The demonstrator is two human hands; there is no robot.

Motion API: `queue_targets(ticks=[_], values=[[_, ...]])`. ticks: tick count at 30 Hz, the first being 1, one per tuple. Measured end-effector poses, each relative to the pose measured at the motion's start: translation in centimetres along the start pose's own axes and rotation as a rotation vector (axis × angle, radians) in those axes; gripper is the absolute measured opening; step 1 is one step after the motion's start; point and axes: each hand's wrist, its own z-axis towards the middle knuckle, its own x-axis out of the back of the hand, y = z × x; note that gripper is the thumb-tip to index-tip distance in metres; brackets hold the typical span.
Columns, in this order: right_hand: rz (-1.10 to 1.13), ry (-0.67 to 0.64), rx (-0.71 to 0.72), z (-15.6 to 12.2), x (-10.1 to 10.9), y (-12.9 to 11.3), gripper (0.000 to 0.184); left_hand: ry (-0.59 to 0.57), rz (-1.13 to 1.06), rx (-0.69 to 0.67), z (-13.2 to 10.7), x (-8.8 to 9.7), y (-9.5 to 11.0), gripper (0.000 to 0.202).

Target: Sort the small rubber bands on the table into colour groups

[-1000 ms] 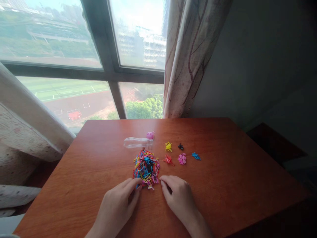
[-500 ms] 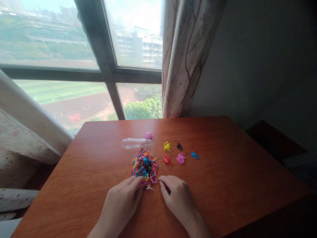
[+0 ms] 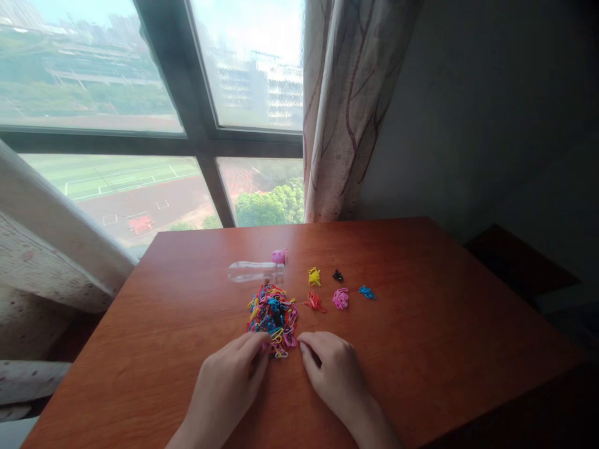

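Note:
A mixed heap of small coloured rubber bands point(image 3: 272, 315) lies on the wooden table in front of me. At its near left edge is my left hand point(image 3: 234, 369), thumb and forefinger drawn close together against the bands. My right hand point(image 3: 333, 362) rests at the heap's near right edge, fingers curled and thumb tip close to the forefinger. Whether either pinch contains a band is too small to make out. Right of the heap sit separate little clusters: red bands point(image 3: 316, 302), pink bands point(image 3: 340, 299), yellow bands point(image 3: 314, 276), black bands point(image 3: 337, 275) and blue bands point(image 3: 367, 292).
Behind the heap a clear plastic bottle point(image 3: 253, 272) lies on its side, with a pink cap-like piece point(image 3: 279, 256) beside its right end. The wooden table point(image 3: 444, 324) reaches back to a window, with a curtain point(image 3: 337, 125) at the right and another at the left.
The view has shifted very slightly. Both hands stay almost where they were, at the near edge of the heap, and the clusters look the same.

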Motion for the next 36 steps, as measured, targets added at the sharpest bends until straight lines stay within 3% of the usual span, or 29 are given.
queue_targets(ticks=[11, 17, 23, 29, 33, 36], values=[[-0.012, 0.012, 0.016, 0.0, -0.1, 0.1, 0.020, 0.112, 0.140, -0.057, 0.5, -0.6, -0.1, 0.024], [-0.033, 0.008, 0.021, 0.1, 0.0, 0.0, 0.020, 0.012, 0.137, -0.047, 1.2, -0.5, -0.1, 0.022], [-0.028, -0.002, 0.010, 0.1, 0.0, 0.1, 0.019, 0.003, 0.062, -0.010, 2.2, 0.6, 0.1, 0.019], [0.001, -0.015, -0.004, 0.1, 0.1, -0.1, 0.020, -0.061, 0.077, -0.033, 8.2, 2.0, 2.0, 0.023], [0.025, 0.000, 0.001, 0.1, 0.0, 0.0, 0.022, -0.129, 0.115, -0.052, 13.4, 0.9, 2.9, 0.023], [0.026, 0.011, 0.011, 0.1, -0.1, 0.1, 0.022, -0.162, 0.131, -0.055, 15.9, -0.6, 3.0, 0.025]])
